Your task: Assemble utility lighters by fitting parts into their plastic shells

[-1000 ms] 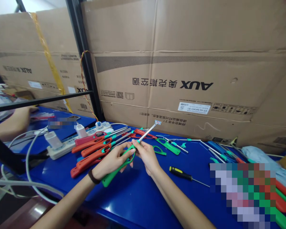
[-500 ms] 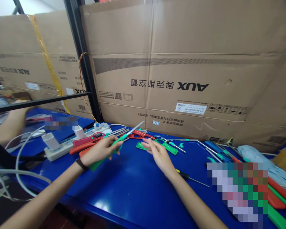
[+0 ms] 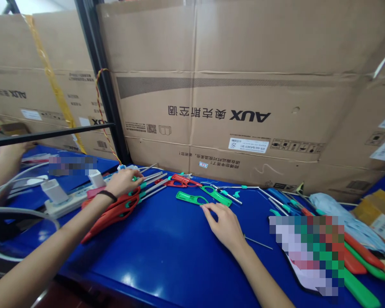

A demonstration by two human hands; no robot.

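Over the left part of the blue table point(image 3: 154, 265), the left hand point(image 3: 125, 182) is curling its fingers round a green lighter point(image 3: 135, 178), mostly hidden beneath them, just above a heap of red lighters point(image 3: 114, 216) whose metal rods are pointing away to the right. Since those long handles are lying askew on one another, a careless drop could be setting the heap sliding, with rods crossing and snagging. A power strip point(image 3: 67, 206) with white plugs point(image 3: 54, 191) is sitting close behind, so a handle pushed that way could be knocking a plug loose. Near the middle, the right hand point(image 3: 224, 224) is hovering with thumb and fingers loosely parted, nothing visible in them; whether a fingertip is touching the nearest green shell piece point(image 3: 191, 198) I cannot tell. That piece is lying beside another green shell piece point(image 3: 220, 197), and a brushing knuckle could be shoving either into the loose metal parts point(image 3: 235, 197) behind, probably mixing small bits together. Beside the right hand a thin metal shaft point(image 3: 259, 243) is sticking out; a sweeping wrist could be catching it and sending it rolling.
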